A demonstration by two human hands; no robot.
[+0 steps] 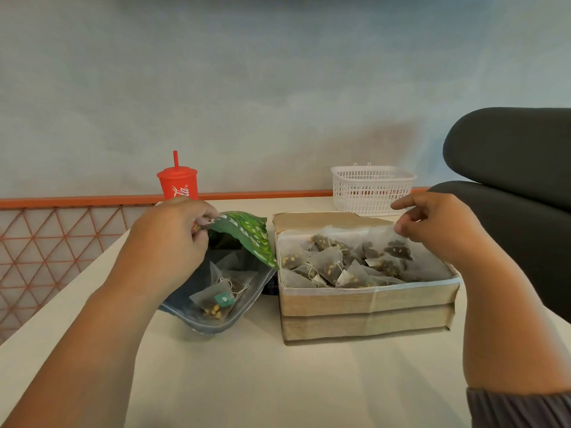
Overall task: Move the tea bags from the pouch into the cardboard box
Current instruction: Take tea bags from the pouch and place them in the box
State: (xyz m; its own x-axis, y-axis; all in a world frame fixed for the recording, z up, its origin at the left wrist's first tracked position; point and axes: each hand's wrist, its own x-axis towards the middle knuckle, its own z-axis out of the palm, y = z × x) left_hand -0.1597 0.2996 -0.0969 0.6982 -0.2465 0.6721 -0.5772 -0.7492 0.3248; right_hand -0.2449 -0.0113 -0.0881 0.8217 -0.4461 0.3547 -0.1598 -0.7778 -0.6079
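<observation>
Taking the cardboard box [367, 307] as the landmark: far to its left, behind the table [247, 381] edge, runs an orange lattice rail [55, 242], and a red cup [178, 183] with a straw stands left of the box toward the wall. Just left of the box lies the pouch [216, 291], nearly touching its side. The left hand [173, 239] has its fingers [200, 225] pinched shut on the pouch's green top flap [250, 236], lifting it so the mouth gapes toward the box. A few tea bags [216, 299] lie low inside the pouch behind its clear panel; many more fill the box.

Over the box's far right corner hovers the right hand [438, 223], fingers loosely curled and part open, holding nothing that I can see.

To do this step well, I judge the left hand should hold the mouth wide while the right crosses to the pouch, reaches deep, and pinches a bag by its body, not its string. A white basket [370, 189] sits behind the box.
</observation>
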